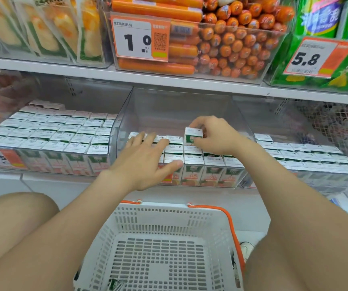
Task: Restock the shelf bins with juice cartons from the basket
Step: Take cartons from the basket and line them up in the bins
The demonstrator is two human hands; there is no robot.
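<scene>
My right hand [216, 136] pinching a juice carton [193, 135] over the back rows of the middle bin [168, 106], left hand [143, 162] spread above the stocked cartons [192, 160] beside it, white basket [158, 215] between my knees

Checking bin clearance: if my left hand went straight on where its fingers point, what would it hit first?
Probably nothing until the middle bin's clear back wall; the left hand points over the carton tops, though its height is unclear.
</scene>
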